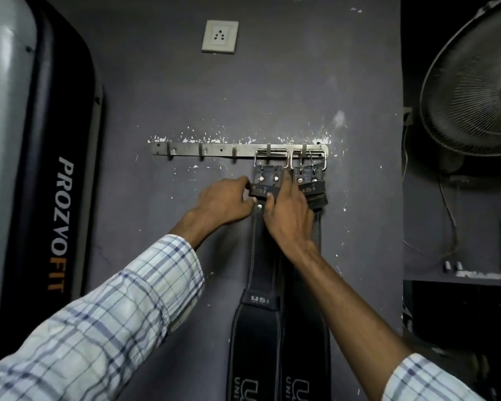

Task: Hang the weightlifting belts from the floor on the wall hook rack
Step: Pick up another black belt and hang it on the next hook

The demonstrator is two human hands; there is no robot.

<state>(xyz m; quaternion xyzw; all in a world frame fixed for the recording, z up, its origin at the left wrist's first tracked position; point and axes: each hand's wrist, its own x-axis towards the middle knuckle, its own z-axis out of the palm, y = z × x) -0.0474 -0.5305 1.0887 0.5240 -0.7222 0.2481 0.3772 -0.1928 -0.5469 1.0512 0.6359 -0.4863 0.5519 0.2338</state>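
Observation:
A steel hook rack (191,148) is screwed to the grey wall. Two black weightlifting belts hang from its right-hand hooks by their metal buckles. The left belt (256,322) hangs from the fourth hook, the right belt (311,183) from the fifth. My left hand (223,198) pinches the left edge of the left belt's leather keeper loop just below the buckle. My right hand (287,215) grips the same belt from the right, thumb under the loop, and covers part of the right belt's strap. Three hooks on the left of the rack are bare.
A tall grey and black machine housing (41,157) marked PROZOFIT stands close on the left. A wall fan (475,88) with a hanging cable sits to the right. A white power socket (219,36) is above the rack.

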